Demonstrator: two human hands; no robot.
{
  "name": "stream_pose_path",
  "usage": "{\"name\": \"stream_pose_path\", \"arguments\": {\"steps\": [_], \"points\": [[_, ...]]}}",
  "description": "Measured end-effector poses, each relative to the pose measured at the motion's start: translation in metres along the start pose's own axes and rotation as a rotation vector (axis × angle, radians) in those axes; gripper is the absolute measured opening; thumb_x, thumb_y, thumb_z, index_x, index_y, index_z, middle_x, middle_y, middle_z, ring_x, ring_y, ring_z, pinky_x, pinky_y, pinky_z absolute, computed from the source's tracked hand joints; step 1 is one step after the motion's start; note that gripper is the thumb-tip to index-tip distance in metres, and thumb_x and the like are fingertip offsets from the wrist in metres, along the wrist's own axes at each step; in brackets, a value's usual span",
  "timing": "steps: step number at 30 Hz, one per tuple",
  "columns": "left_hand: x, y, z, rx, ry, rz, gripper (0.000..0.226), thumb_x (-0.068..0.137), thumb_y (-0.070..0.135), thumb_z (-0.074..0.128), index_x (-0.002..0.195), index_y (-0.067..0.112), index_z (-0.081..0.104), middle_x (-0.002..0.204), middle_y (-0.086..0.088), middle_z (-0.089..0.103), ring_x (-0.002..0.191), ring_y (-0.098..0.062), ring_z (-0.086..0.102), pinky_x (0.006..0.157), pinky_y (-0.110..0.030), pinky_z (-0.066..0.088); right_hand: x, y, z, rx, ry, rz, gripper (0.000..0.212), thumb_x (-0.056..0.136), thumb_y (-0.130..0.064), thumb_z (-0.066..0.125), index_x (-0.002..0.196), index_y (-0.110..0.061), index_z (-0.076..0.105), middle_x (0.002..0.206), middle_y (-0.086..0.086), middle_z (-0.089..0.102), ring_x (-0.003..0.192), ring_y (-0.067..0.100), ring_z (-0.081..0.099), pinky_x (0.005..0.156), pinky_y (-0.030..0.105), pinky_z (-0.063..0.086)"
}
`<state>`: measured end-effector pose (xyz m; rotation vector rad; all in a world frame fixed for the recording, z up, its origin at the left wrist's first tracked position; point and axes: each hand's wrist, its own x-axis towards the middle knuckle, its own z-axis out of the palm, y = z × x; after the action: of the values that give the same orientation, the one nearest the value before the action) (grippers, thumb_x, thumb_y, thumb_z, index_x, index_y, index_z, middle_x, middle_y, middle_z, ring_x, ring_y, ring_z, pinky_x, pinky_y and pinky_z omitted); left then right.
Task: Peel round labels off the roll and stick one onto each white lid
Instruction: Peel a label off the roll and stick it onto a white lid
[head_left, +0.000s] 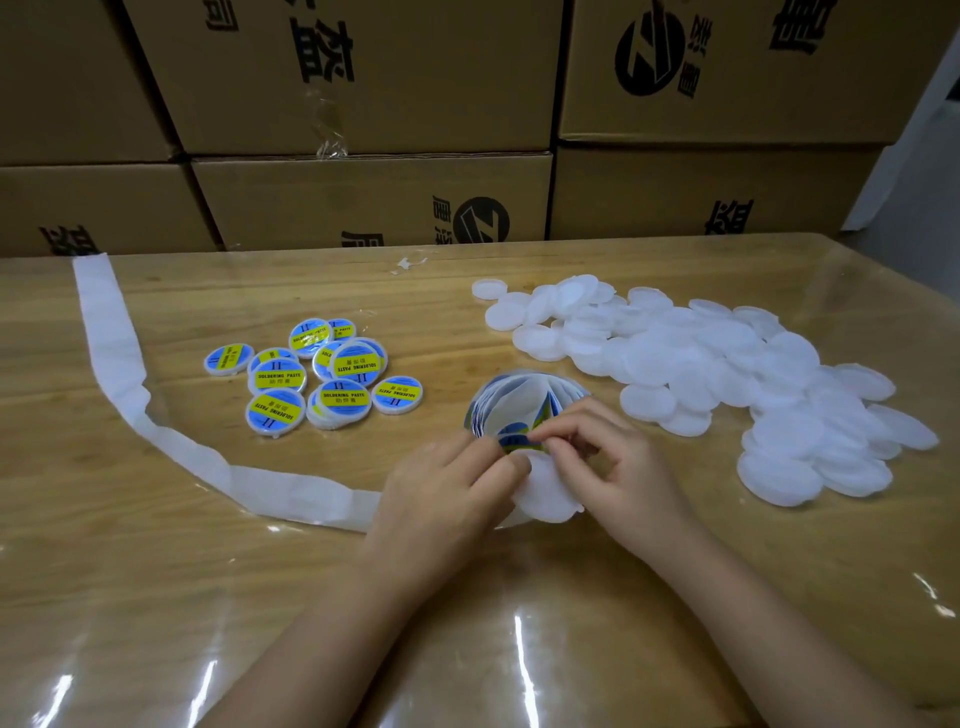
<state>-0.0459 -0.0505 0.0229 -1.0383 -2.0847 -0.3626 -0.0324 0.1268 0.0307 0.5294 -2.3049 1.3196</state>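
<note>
At roll (519, 397) edge: R hand (621, 470), label (521, 441)

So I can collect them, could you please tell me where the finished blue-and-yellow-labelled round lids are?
In the head view, the labelled lids cluster left of centre, between the white backing-paper strip and the label roll.

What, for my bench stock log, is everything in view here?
round white lids with blue-and-yellow labels: about ten, blue-yellow, table left-centre
plain white round plastic lids: uncounted heap, white, table right
roll of round labels: one, blue-yellow, centre beyond hands
empty white backing strip: one, white, curving far left to left hand
single white lid: one, white, under both hands
brown cardboard boxes: six seen, brown, stacked behind
wooden table under clear film: one, tan, foreground
left hand: one, holding single white lid
right hand: one, fingers pinching a blue round label
</note>
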Motion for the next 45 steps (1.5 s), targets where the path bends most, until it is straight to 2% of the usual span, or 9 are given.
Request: {"name": "stream_pose_path", "arguments": {"steps": [7, 17, 21, 25, 31, 34, 38, 41, 45], "points": [[-0.004, 0.002, 0.004, -0.066, -0.084, -0.094, 0.018, 0.082, 0.016, 0.055, 0.096, 0.020, 0.046, 0.068, -0.001, 0.058, 0.053, -0.020, 0.054, 0.037, -0.030, 0.040, 0.004, 0.021, -0.011, -0.284, 0.011, 0.062, 0.040, 0.080, -0.004, 0.039, 0.100, -0.017, 0.071, 0.105, -0.014, 0.061, 0.101, 0.017, 0.047, 0.091, 0.043, 0.036], [-0.009, -0.026, -0.006, 0.051, -0.006, -0.228, 0.011, 0.085, 0.022, 0.048, 0.095, 0.022, 0.047, 0.055, 0.003, 0.057, 0.042, -0.020, 0.051, 0.038, -0.019, 0.029, 0.004, 0.026, -0.022, -0.454, -0.175, -0.087, 0.026, 0.069, -0.008, 0.052, 0.089, -0.020, 0.061, 0.132, -0.018, 0.052, 0.131, 0.010, 0.033, 0.107, 0.033, 0.016], [-0.011, -0.029, -0.006, 0.104, -0.022, -0.252, 0.013, 0.083, 0.018, 0.048, 0.093, 0.018, 0.057, 0.057, 0.002, 0.057, 0.044, -0.021, 0.052, 0.038, -0.020, 0.029, 0.000, 0.024, -0.014, -0.478, -0.184, -0.114, 0.030, 0.074, -0.029, 0.064, 0.104, -0.024, 0.063, 0.113, -0.014, 0.059, 0.119, -0.003, 0.033, 0.106, 0.027, 0.019], [-0.009, -0.024, -0.004, 0.171, 0.012, -0.203, 0.016, 0.084, 0.012, 0.050, 0.095, 0.016, 0.060, 0.062, -0.001, 0.061, 0.049, -0.025, 0.056, 0.036, -0.028, 0.036, 0.000, 0.023, -0.004, -0.555, -0.085, -0.233, 0.022, 0.073, -0.025, 0.069, 0.094, -0.017, 0.068, 0.090, -0.011, 0.064, 0.098, 0.008, 0.045, 0.100, 0.029, 0.024], [-0.004, -0.007, 0.006, 0.110, 0.036, -0.248, 0.015, 0.081, 0.021, 0.051, 0.095, 0.022, 0.052, 0.053, 0.002, 0.058, 0.042, -0.021, 0.051, 0.038, -0.021, 0.029, -0.001, 0.020, 0.008, -0.533, -0.046, -0.291, 0.014, 0.077, -0.024, 0.064, 0.088, -0.016, 0.067, 0.082, -0.011, 0.060, 0.090, 0.011, 0.046, 0.091, 0.029, 0.027], [-0.003, -0.006, 0.010, -0.038, 0.017, -0.464, 0.023, 0.085, 0.031, 0.050, 0.093, 0.017, 0.067, 0.051, 0.001, 0.059, 0.042, -0.022, 0.055, 0.040, -0.021, 0.034, -0.002, 0.019, 0.008, -0.505, -0.078, -0.298, 0.016, 0.082, -0.026, 0.060, 0.094, -0.021, 0.069, 0.088, -0.010, 0.062, 0.091, 0.013, 0.050, 0.090, 0.030, 0.030], [-0.004, -0.003, 0.014, -0.462, -0.016, -0.829, 0.017, 0.090, 0.037, 0.056, 0.098, 0.027, 0.067, 0.066, -0.001, 0.069, 0.063, -0.023, 0.066, 0.058, -0.040, 0.051, -0.003, 0.017, 0.009, -0.436, -0.099, -0.250, 0.016, 0.085, -0.026, 0.058, 0.095, -0.024, 0.070, 0.093, -0.008, 0.060, 0.092, 0.013, 0.053, 0.089, 0.027, 0.030], [-0.001, -0.001, 0.016, -0.710, 0.001, -0.900, 0.027, 0.089, 0.024, 0.062, 0.082, 0.050, 0.064, 0.068, 0.001, 0.068, 0.066, -0.015, 0.065, 0.063, -0.031, 0.049, -0.003, 0.016, 0.009, -0.421, -0.092, -0.222, 0.018, 0.085, -0.029, 0.056, 0.094, -0.021, 0.070, 0.097, -0.007, 0.060, 0.096, 0.012, 0.052, 0.090, 0.028, 0.031], [0.003, 0.001, 0.014, -0.888, 0.026, -0.957, 0.022, 0.088, 0.027, 0.063, 0.080, 0.048, 0.065, 0.060, -0.006, 0.063, 0.059, -0.013, 0.057, 0.058, -0.025, 0.045, -0.004, 0.011, 0.011, -0.410, -0.044, -0.228, 0.018, 0.083, -0.031, 0.059, 0.086, -0.018, 0.070, 0.098, -0.002, 0.059, 0.093, 0.014, 0.049, 0.085, 0.030, 0.034]]}}
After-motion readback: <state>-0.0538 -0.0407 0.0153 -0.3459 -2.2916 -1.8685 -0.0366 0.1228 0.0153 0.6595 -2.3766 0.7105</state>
